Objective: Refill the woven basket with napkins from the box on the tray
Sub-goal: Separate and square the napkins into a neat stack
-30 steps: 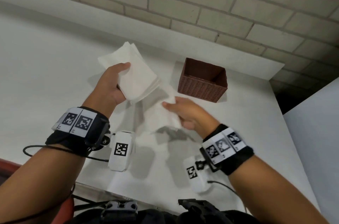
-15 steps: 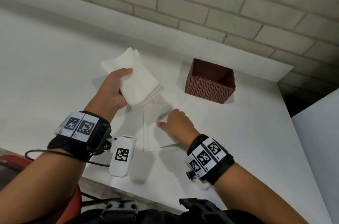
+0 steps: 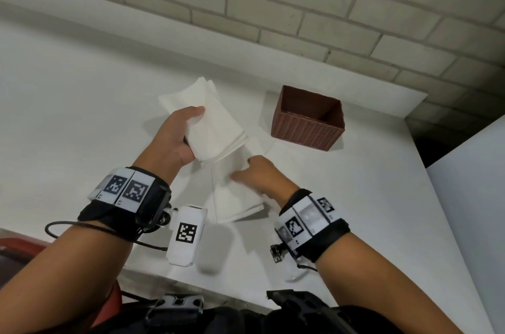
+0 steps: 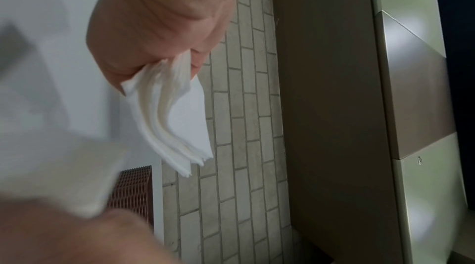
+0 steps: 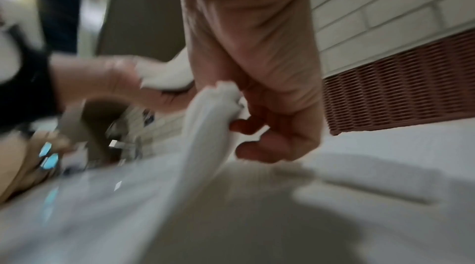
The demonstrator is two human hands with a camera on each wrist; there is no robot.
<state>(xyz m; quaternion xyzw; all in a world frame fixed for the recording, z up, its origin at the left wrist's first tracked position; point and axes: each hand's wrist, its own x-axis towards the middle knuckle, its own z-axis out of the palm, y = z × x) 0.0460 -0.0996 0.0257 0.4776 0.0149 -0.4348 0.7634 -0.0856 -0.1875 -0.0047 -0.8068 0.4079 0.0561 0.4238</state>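
Note:
My left hand (image 3: 177,139) holds a stack of white napkins (image 3: 207,117) in the air above the white table, thumb on top; the left wrist view shows the napkin stack (image 4: 174,118) fanning out below the fingers. My right hand (image 3: 257,175) pinches the far end of a second bunch of napkins (image 3: 237,197), whose near end lies on the table. In the right wrist view the curled fingers (image 5: 259,126) grip those napkins (image 5: 213,122), lifted at that end. The brown woven basket (image 3: 308,125) stands empty behind and to the right of both hands.
A white table (image 3: 355,210) runs up to a brick wall (image 3: 300,5) at the back. Its right edge drops off beside a pale panel (image 3: 470,197). A red object (image 3: 16,243) shows at the lower left. No box or tray is in view.
My right hand came down onto the loose napkins on the table, then closed on their far end and began lifting it. My left hand kept its stack nearly still.

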